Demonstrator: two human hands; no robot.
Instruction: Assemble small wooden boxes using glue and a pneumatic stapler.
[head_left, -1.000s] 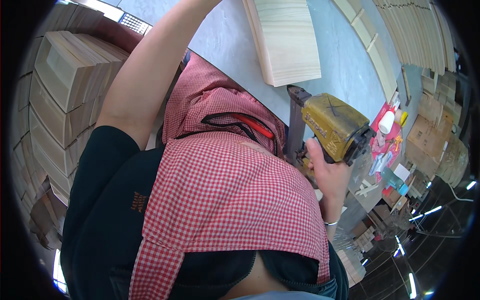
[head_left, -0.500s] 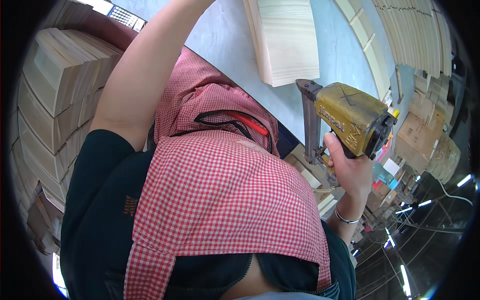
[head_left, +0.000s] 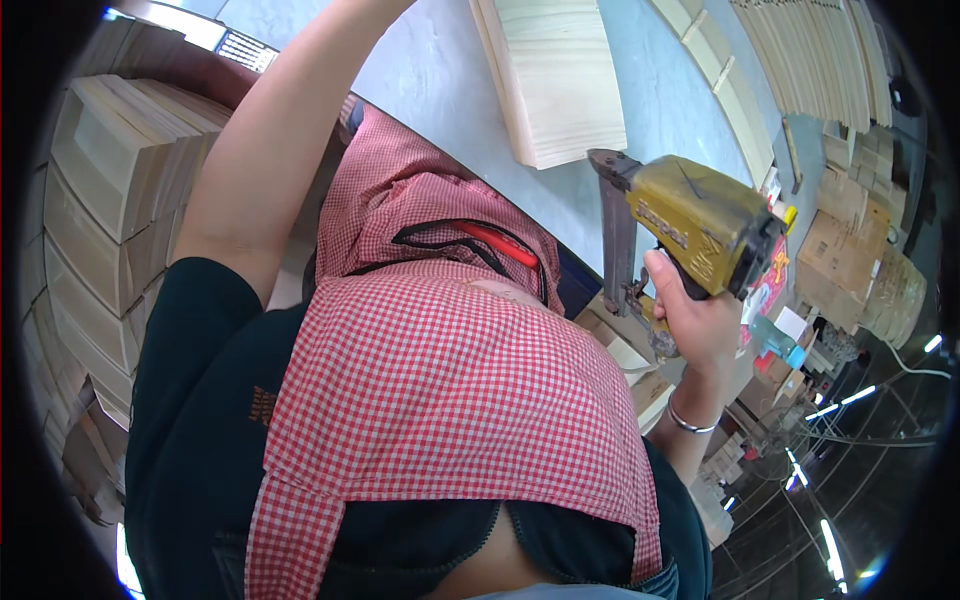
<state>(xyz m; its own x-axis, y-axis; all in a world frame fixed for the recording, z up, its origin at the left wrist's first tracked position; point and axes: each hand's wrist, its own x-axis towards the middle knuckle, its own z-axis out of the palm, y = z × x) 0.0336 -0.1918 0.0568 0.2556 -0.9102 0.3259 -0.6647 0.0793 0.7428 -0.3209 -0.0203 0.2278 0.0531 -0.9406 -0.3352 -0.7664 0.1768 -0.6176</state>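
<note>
My right hand (head_left: 692,322) is wrapped round the handle of a worn yellow and black nail gun (head_left: 692,218). The gun's dark nose is right by the near end of a pale wooden piece (head_left: 565,85), and I cannot tell if they touch. That piece lies on a bluish-white tabletop (head_left: 668,95), its far end cut off by the top edge. Up and away reaches my left forearm (head_left: 270,150), toward the wood's far side; the left hand itself is beyond the picture.
Stacked wooden pieces (head_left: 105,190) rise on the left. Long narrow wooden strips (head_left: 722,75) and a row of thin boards (head_left: 815,65) are at the far right. Cardboard boxes (head_left: 838,255) and a clear bottle (head_left: 775,340) appear beyond my right arm.
The view has shifted slightly, so the wood and the nail gun sit a little further up and left. My grip on the gun is the same.
</note>
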